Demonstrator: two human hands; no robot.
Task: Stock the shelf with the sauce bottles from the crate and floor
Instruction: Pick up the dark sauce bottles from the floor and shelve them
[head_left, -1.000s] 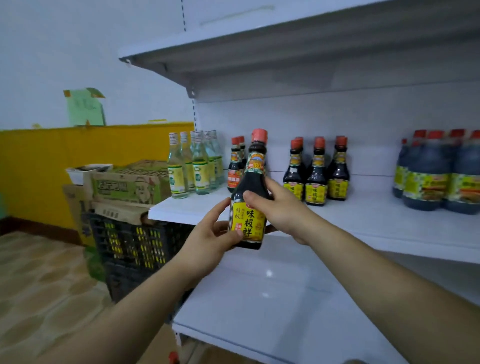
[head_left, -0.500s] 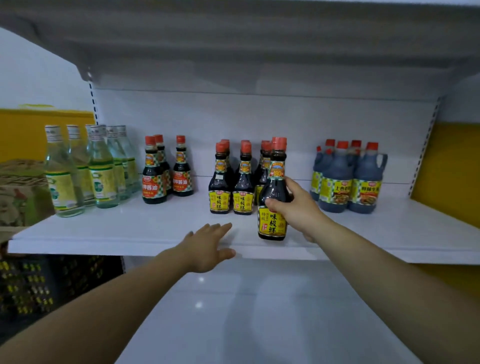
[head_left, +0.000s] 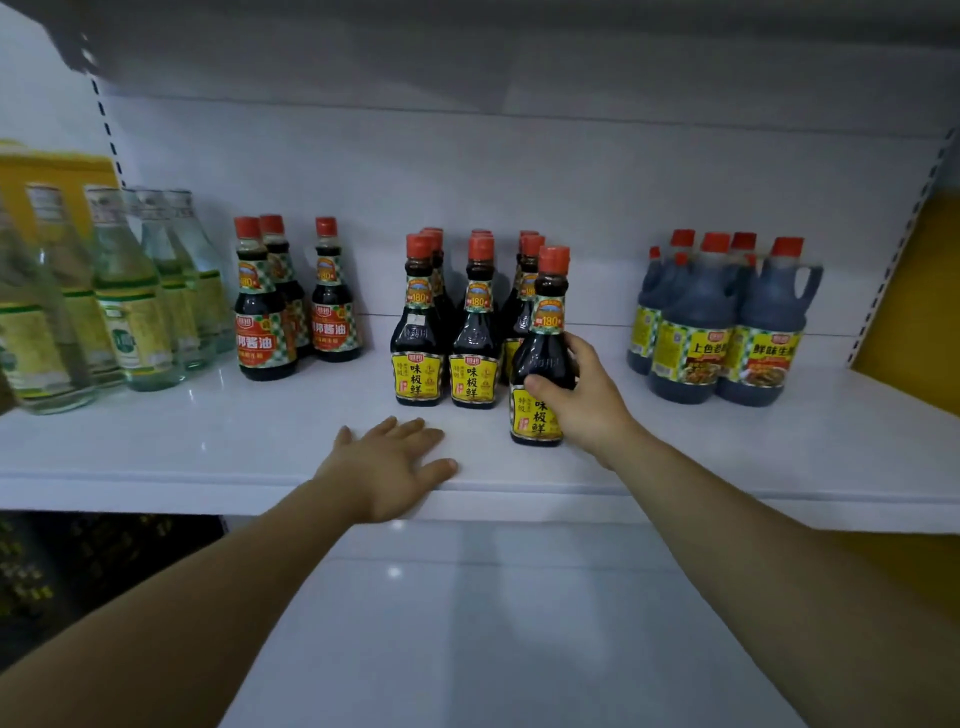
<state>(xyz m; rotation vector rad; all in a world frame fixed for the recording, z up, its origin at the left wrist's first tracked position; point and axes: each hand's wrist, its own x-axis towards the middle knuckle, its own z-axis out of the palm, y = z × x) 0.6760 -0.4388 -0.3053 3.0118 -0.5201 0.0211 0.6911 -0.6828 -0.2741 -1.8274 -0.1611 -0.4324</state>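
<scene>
Right hand (head_left: 582, 400) grips the sauce bottle (head_left: 540, 358) at its shoulder and upper label; thumb across the front, fingers curled round the far side; firm wrap, nothing else in it. Bottle upright, red cap on top, base at the surface of the white shelf (head_left: 208, 447) towards its front edge; whether it rests fully or sits just off the surface, cannot tell. Just left of the grip and a little behind: yellow-label bottles (head_left: 470, 338) of the same kind, in rows running back to the rear panel; the held bottle stands in front of the rightmost row, just beside it; contact not discernible. Lower left of the grip: left hand (head_left: 387, 467), palm down, fingers straight and slightly spread, resting on the shelf's front edge; it holds nothing; it lies in front of the yellow-label group, apart from the held bottle. Further left of the grip: three dark red-label bottles (head_left: 265, 312), upright; beyond them clear glass bottles (head_left: 130, 301) with green and yellow labels, blurred near the frame edge. Right of the grip, apart from the hand: handled jugs (head_left: 727, 322), dark, red-capped, yellow-labelled, set close together. Below the grip: lower shelf (head_left: 467, 623), white and glossy.
</scene>
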